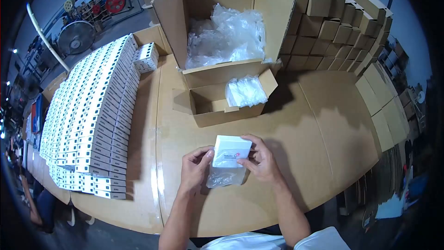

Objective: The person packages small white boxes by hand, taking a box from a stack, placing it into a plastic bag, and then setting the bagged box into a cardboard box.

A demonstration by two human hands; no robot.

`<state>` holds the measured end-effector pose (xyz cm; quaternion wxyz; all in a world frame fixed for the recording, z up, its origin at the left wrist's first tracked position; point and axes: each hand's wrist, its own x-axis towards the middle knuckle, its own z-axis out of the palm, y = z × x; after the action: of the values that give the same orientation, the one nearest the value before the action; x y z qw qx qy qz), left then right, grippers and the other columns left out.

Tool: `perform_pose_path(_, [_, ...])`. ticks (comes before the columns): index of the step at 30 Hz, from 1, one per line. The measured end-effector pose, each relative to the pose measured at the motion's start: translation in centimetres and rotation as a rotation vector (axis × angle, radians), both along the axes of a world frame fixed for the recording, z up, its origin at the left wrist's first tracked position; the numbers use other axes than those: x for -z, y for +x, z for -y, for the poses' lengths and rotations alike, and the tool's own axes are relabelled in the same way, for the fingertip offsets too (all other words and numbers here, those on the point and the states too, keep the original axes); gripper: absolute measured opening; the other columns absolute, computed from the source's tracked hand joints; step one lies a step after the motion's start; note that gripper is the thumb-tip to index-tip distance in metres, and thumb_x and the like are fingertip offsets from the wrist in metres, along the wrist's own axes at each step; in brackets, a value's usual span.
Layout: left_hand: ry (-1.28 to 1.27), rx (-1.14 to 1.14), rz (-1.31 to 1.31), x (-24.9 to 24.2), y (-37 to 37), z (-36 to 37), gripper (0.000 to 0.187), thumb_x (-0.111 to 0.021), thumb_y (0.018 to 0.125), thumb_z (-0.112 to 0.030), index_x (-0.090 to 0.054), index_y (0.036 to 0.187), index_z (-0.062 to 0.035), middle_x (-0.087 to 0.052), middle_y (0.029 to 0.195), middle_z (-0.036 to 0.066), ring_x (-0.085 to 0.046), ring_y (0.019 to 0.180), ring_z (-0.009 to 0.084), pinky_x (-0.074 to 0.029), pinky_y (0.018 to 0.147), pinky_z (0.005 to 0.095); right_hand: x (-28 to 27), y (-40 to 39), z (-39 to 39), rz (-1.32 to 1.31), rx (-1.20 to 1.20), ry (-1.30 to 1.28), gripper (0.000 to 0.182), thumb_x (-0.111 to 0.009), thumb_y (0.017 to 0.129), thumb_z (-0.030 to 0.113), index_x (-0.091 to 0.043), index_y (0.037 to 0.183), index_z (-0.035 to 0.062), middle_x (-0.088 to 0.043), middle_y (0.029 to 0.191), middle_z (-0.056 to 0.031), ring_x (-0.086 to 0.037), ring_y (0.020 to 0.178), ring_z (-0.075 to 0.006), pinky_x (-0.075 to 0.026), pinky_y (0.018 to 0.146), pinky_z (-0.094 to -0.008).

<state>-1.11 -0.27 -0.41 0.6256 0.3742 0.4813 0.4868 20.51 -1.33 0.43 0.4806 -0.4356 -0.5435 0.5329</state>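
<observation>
My right hand grips a small flat white box with red and dark print, thumb on its front and fingers at its edge. The box's lower part is inside a clear plastic bag, whose loose end hangs below. My left hand pinches the bag's left edge between thumb and forefinger, beside the box. Just beyond both hands stands an open brown carton. Plastic-wrapped white packs fill its right end.
At the left, white boxes are stacked in a long block. Behind the carton, a large open cardboard box holds loose clear plastic bags. Brown cartons are piled at the back right. Cardboard covers the table.
</observation>
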Motion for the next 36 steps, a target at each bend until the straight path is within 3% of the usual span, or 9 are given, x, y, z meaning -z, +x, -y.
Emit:
perform_pose_path(12, [0.242, -0.052, -0.056, 0.3, -0.4, -0.5, 0.008, -0.065, 0.093, -0.003, -0.071, 0.097, 0.0003, -0.062, 0.098, 0.004, -0.056, 0.071, 0.0078, -0.045, 0.063, 0.0217, -0.3, 0.6, 0.0, 0.064, -0.098, 0.096, 0.038, -0.068, 0.086, -0.007, -0.063, 0.122, 0.004, -0.065, 0.111, -0.0061, -0.062, 0.091, -0.013, -0.058, 0.079, -0.0271])
perform_pose_path(16, [0.148, 0.003, 0.034, -0.5, -0.6, -0.4, 0.042, -0.074, 0.088, -0.011, -0.058, 0.125, -0.0016, -0.062, 0.115, 0.006, -0.06, 0.092, 0.0119, -0.049, 0.074, 0.0249, -0.1, 0.9, -0.4, 0.171, -0.102, 0.216, 0.039, -0.069, 0.084, -0.007, -0.064, 0.121, 0.004, -0.063, 0.115, -0.008, -0.062, 0.095, -0.0135, -0.059, 0.078, -0.0283])
perform_pose_path(17, [0.223, 0.21, 0.047, 0.6, -1.7, -0.5, 0.064, -0.079, 0.083, -0.014, -0.047, 0.137, -0.0019, -0.059, 0.123, 0.008, -0.059, 0.107, 0.0156, -0.051, 0.087, 0.0292, -0.1, 0.6, -0.4, 0.138, -0.069, 0.199, 0.039, -0.069, 0.084, -0.007, -0.064, 0.121, 0.0042, -0.062, 0.116, -0.0083, -0.061, 0.096, -0.0137, -0.059, 0.078, -0.0285])
perform_pose_path(20, [0.15, 0.337, -0.203, 0.1, -1.6, 0.3, 0.051, -0.08, 0.083, -0.012, -0.056, 0.125, 0.0046, -0.066, 0.11, 0.01, -0.064, 0.101, 0.0174, -0.05, 0.092, 0.0317, 0.2, 0.5, -0.2, 0.043, -0.03, 0.132, 0.047, -0.072, 0.083, -0.006, -0.059, 0.127, 0.0033, -0.062, 0.116, -0.0092, -0.061, 0.101, -0.0156, -0.057, 0.084, -0.0292])
perform_pose_path(23, [0.071, 0.194, -0.096, 0.0, -1.0, 0.4, 0.04, -0.077, 0.083, -0.002, -0.06, 0.118, 0.005, -0.068, 0.109, 0.011, -0.064, 0.104, 0.0169, -0.05, 0.094, 0.0322, -0.4, -0.6, -0.1, -0.209, 0.043, 0.088, 0.059, -0.077, 0.082, 0.001, -0.051, 0.134, 0.0001, -0.063, 0.116, -0.0106, -0.062, 0.102, -0.0166, -0.052, 0.094, -0.0323])
perform_pose_path(27, [0.148, 0.06, 0.016, 0.6, -0.6, 0.0, 0.04, -0.074, 0.084, 0.002, -0.058, 0.122, 0.0033, -0.068, 0.111, 0.011, -0.064, 0.103, 0.0164, -0.05, 0.09, 0.0296, 1.6, 1.0, -0.5, 0.065, -0.138, -0.089, 0.046, -0.082, 0.081, 0.012, -0.062, 0.119, -0.0024, -0.07, 0.105, -0.0104, -0.065, 0.094, -0.0147, -0.054, 0.088, -0.0317])
perform_pose_path(30, [0.208, 0.093, 0.128, 0.4, -0.3, 0.3, 0.05, -0.073, 0.085, 0.003, -0.052, 0.13, 0.0009, -0.067, 0.113, 0.012, -0.064, 0.102, 0.0171, -0.05, 0.091, 0.0296, 1.9, 0.5, -0.2, 0.085, -0.153, -0.219, 0.036, -0.079, 0.083, 0.008, -0.065, 0.113, -0.0031, -0.07, 0.104, -0.0093, -0.065, 0.097, -0.0134, -0.054, 0.088, -0.0307])
perform_pose_path(34, [0.242, 0.112, 0.096, -1.2, 0.7, 0.2, 0.057, -0.071, 0.084, 0.006, -0.046, 0.136, -0.0009, -0.066, 0.117, 0.013, -0.064, 0.106, 0.0197, -0.05, 0.093, 0.0309, 0.9, -0.8, 0.3, -0.237, -0.021, -0.108, 0.031, -0.076, 0.085, 0.005, -0.065, 0.113, -0.0028, -0.07, 0.103, -0.0065, -0.065, 0.093, -0.0114, -0.054, 0.085, -0.0285])
perform_pose_path(36, [0.24, 0.145, -0.061, 0.4, 0.0, 0.4, 0.043, -0.069, 0.086, 0.005, -0.055, 0.127, 0.0011, -0.067, 0.115, 0.011, -0.064, 0.105, 0.0188, -0.049, 0.096, 0.0332, 0.6, -0.7, 0.1, -0.317, 0.043, -0.059, 0.027, -0.075, 0.086, 0.003, -0.066, 0.111, -0.0027, -0.07, 0.102, -0.0052, -0.064, 0.092, -0.0105, -0.053, 0.084, -0.0273])
